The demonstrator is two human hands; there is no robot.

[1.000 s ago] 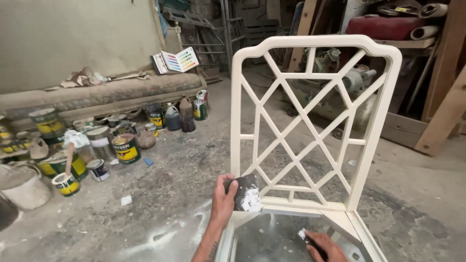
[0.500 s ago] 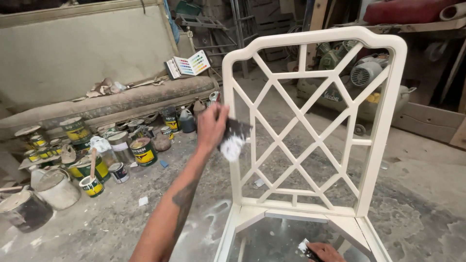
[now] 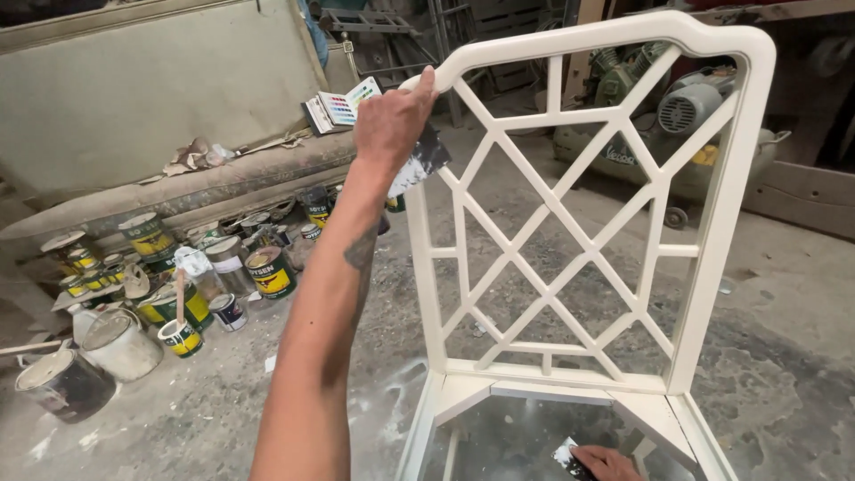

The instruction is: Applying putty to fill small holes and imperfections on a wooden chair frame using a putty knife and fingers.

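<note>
Head view: sanding up at chair's top corner

Nearest, right hand [image 3: 604, 463] low on seat frame, pinching a small scraper [image 3: 565, 457]. Left hand [image 3: 392, 120] clamped on sandpaper [image 3: 417, 163] against chair [image 3: 704, 258] back's upper left corner. Cream lattice looks evenly coated, smooth; white dust on floor. Likely late touch-up; remaining rails unclear. Beyond, paint cans [image 3: 267, 270].

open diamond gaps in cream chair back [image 3: 570, 223] lattice, bare concrete floor [image 3: 784, 356] right of chair, paint cans [image 3: 267, 272] crowding floor at left
</note>
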